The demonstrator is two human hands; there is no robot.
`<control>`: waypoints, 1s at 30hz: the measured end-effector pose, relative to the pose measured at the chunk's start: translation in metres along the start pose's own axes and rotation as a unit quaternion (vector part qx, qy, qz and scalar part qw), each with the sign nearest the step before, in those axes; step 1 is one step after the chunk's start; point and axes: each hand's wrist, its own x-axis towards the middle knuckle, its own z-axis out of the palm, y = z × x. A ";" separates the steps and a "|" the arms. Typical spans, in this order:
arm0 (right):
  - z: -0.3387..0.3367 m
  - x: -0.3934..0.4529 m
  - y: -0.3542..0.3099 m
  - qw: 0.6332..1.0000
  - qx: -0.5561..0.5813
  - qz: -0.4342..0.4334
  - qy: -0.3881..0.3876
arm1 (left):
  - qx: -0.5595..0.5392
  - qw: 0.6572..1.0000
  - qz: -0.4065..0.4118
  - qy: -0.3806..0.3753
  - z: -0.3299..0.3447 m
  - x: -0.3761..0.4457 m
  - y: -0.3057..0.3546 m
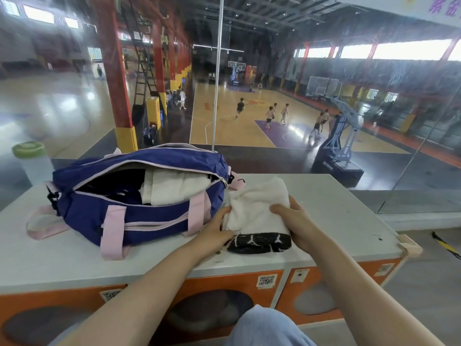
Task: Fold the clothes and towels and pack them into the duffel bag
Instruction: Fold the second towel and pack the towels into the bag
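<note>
Both hands, left hand (pixel 216 227) and right hand (pixel 296 222), are gripping the folded towel (pixel 258 211) beside the bag (pixel 139 193); fingertips are hiding underneath.

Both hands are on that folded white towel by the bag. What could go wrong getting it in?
1. The duffel bag already holds a white towel and dark clothes, so the folded towel may bunch or unfold when pushed in.
2. The left hand and right hand grip only its sides; the black patterned end near the table's edge could sag loose on lifting.
</note>
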 end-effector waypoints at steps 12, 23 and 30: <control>0.085 -0.012 -0.068 0.991 0.067 -0.033 -0.107 | -0.452 0.891 -0.028 -0.030 -0.079 -0.047 0.019; 0.191 0.008 -0.055 0.976 0.072 0.012 -0.203 | -0.404 0.899 0.078 0.153 -0.183 -0.077 -0.019; 0.242 0.033 -0.017 0.988 -0.094 0.017 -0.117 | -0.111 0.951 0.030 0.286 -0.214 -0.087 -0.040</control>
